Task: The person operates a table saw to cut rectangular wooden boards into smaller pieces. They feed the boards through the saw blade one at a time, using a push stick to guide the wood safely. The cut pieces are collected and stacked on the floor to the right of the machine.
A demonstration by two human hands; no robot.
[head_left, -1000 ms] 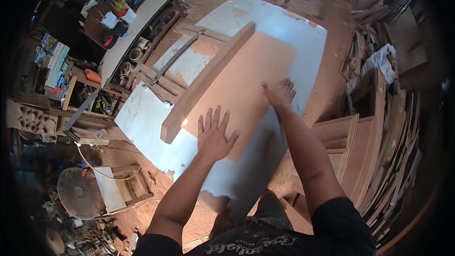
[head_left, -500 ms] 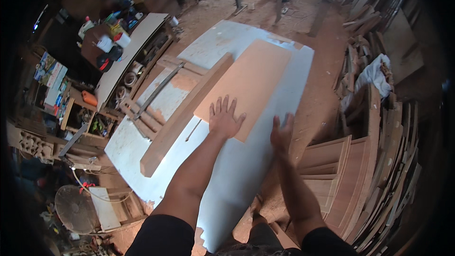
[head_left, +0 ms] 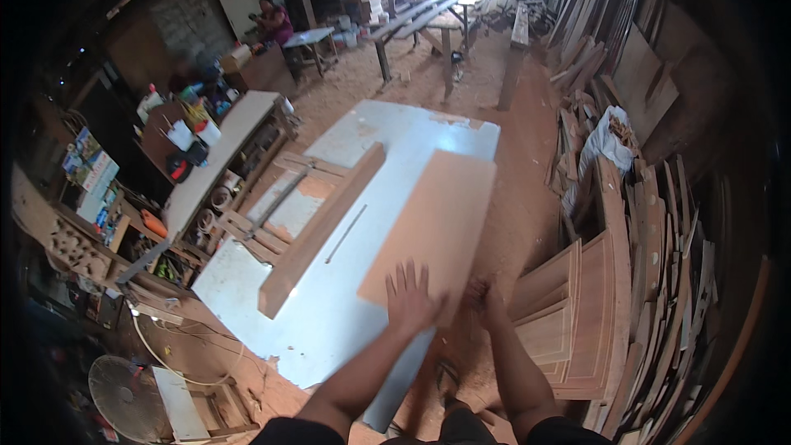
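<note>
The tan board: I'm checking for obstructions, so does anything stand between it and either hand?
Nothing visible does. The left hand is spread over the near end of the tan board; the right hand is at its right edge, contact unclear. The thin rod and thick beam lie left of the board.

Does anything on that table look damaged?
The tabletop looks damaged: its white surface gives way to ragged brown patches along the far edge and left of the beam, as if peeled. The panel under the left hand shows no obvious damage.
</note>
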